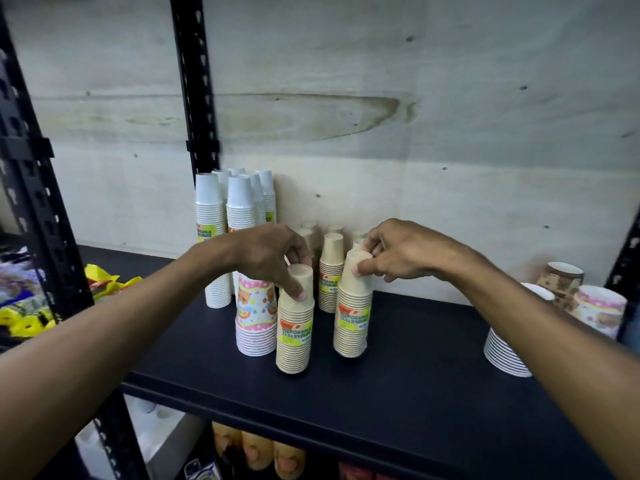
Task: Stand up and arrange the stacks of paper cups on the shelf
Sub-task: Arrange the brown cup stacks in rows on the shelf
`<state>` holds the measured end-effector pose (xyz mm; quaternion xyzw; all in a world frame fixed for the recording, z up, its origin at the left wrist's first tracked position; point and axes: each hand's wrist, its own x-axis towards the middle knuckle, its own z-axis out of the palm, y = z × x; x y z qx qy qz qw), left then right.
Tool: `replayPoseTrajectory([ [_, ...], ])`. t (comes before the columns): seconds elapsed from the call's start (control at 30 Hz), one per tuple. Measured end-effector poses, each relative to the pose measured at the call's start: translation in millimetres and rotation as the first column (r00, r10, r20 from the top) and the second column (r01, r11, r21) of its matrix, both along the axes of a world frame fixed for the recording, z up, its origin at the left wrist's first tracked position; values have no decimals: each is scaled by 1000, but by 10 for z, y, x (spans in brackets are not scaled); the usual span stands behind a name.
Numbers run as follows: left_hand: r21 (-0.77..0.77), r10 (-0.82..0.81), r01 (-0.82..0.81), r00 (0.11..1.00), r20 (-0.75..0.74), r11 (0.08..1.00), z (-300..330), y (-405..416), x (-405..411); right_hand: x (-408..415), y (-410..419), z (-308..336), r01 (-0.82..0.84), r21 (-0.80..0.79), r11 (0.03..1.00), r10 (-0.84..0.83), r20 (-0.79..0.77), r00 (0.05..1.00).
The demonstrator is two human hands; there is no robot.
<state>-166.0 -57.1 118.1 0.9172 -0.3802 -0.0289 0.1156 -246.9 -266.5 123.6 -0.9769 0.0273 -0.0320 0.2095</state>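
On the black shelf (398, 368) two beige cup stacks stand upright near the front. My left hand (270, 254) grips the top of the left beige stack (295, 334). The top of the right beige stack (353, 313), which leans slightly, is pinched by my right hand (391, 252). A patterned pink cup stack (255, 317) stands just left of them. Behind are more beige stacks (331, 271) and tall white cup stacks (228, 206) against the wall.
A white stack (504, 348) lies partly behind my right forearm, with patterned cups (601, 306) and brown-print cups (562, 277) at the far right. Black shelf posts (195, 81) rise at left. Yellow packets (100, 278) sit on the neighbouring shelf. More goods show on the shelf below.
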Motion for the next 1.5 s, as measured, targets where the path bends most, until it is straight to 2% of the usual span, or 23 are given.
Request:
replayPoseTrajectory([
  [0.13, 7, 17, -17, 1000, 9, 1000, -19, 50, 36, 118, 91, -44, -20, -62, 998, 23, 42, 999],
  [0.37, -20, 20, -20, 1000, 5, 1000, 9, 76, 95, 320, 153, 33, -50, -79, 996, 58, 104, 993],
  [0.97, -107, -86, 82, 996, -30, 991, -52, 129, 122, 778, 87, 32, -110, -113, 988, 113, 23, 993],
  [1.27, -106, -91, 87, 995, -40, 991, -62, 104, 157, 916, 38, -46, -142, -136, 980, 144, 3, 990],
  [1.5, -118, -78, 72, 996, -46, 990, -121, 82, 213, 1018, -10, -131, -103, -120, 987, 105, 12, 994],
])
